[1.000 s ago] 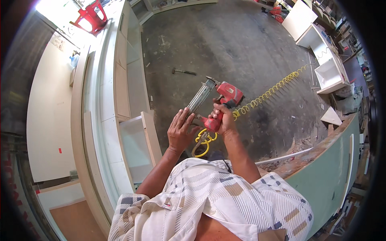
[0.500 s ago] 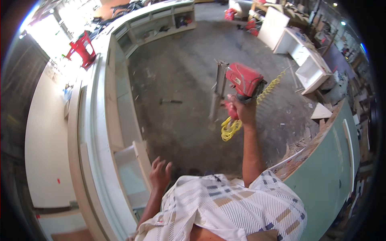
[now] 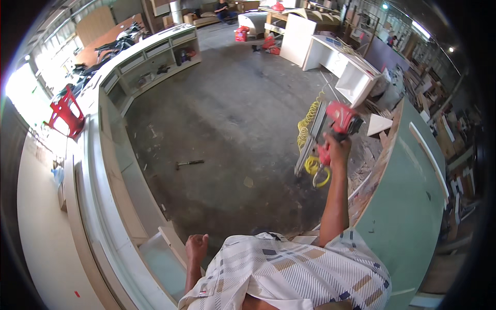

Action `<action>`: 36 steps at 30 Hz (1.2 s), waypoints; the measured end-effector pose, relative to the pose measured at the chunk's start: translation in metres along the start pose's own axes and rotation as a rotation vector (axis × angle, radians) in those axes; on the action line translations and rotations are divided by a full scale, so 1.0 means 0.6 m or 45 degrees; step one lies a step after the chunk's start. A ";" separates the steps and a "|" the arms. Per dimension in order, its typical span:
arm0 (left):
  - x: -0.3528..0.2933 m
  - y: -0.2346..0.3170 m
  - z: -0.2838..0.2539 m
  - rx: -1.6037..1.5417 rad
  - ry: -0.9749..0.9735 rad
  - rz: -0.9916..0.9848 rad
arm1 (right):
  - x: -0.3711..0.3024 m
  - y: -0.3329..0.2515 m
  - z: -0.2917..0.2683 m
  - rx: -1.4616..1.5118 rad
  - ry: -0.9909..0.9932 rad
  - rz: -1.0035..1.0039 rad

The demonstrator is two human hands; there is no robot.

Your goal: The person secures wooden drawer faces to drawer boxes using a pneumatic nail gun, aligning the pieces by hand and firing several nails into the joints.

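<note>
My right hand [image 3: 338, 151] is wrapped round the handle of a red nail gun [image 3: 342, 116], held up over the floor on the right. The gun's long grey magazine [image 3: 312, 138] slants down to the left of my hand. A yellow coiled air hose [image 3: 311, 111] shows behind the magazine, with more loops below the grip. My left hand [image 3: 196, 249] hangs low beside the wooden edge of a pale cabinet [image 3: 173, 243], fingers curled in and nothing seen in them. Whether it touches that edge I cannot tell.
A hammer [image 3: 189, 164] lies on the grey floor [image 3: 217, 119]. A long curved white counter [image 3: 98, 181] runs along the left, with a red plastic stool [image 3: 67, 114] on it. To the right stands a green curved panel [image 3: 408, 206]. White desk-like furniture [image 3: 338, 62] sits farther back.
The view has swung up and right, showing more of the far room. The nail gun has turned and sits farther right in view. My left hand's spread fingers have curled in.
</note>
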State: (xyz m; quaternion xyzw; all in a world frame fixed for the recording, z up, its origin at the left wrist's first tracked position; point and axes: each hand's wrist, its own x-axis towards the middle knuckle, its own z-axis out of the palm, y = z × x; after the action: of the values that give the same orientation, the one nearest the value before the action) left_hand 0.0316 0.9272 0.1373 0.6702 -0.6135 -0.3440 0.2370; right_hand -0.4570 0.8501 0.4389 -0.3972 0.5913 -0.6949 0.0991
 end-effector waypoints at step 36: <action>1.095 1.185 0.068 -1.784 -2.118 0.617 | 0.618 0.912 0.138 -1.509 -0.923 1.388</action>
State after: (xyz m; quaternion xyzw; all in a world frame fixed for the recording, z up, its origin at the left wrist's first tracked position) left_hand -0.4610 0.1883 0.5249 -0.1886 -0.3660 -0.9007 0.1389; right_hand -0.8300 0.4093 0.1060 -0.2420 0.8938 0.0387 0.3757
